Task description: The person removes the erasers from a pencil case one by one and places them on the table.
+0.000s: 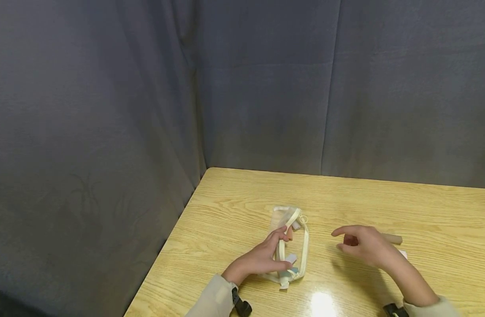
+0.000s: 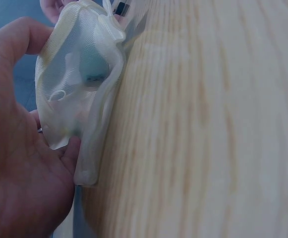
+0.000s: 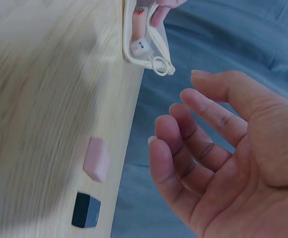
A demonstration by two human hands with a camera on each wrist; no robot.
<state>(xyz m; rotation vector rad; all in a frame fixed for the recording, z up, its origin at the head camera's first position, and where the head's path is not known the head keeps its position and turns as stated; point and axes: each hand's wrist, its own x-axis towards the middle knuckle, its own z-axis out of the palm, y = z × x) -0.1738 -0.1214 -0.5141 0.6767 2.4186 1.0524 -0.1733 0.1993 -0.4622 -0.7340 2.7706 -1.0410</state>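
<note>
A cream mesh zip pouch [image 1: 305, 251] lies on the table with its mouth spread. My left hand [image 1: 262, 257] holds its near edge, thumb and fingers set apart along the rim. Inside are small blocks: an orange one [image 3: 139, 27] with a red mark, a white one [image 3: 141, 47], a pale one [image 1: 291, 258] and a teal one [image 2: 94, 67]. A ring pull [image 3: 159, 65] hangs at the pouch's far corner. Right of the pouch, my right hand [image 1: 367, 246] hovers above the table with loosely bent fingers and nothing between them.
On the wooden table [image 1: 234, 198], a pink block [image 3: 96, 159] and a dark block [image 3: 86, 210] lie near the right hand. A grey-brown piece [image 1: 393, 238] shows behind that hand. Dark curtains [image 1: 266, 88] hang behind and left of the table.
</note>
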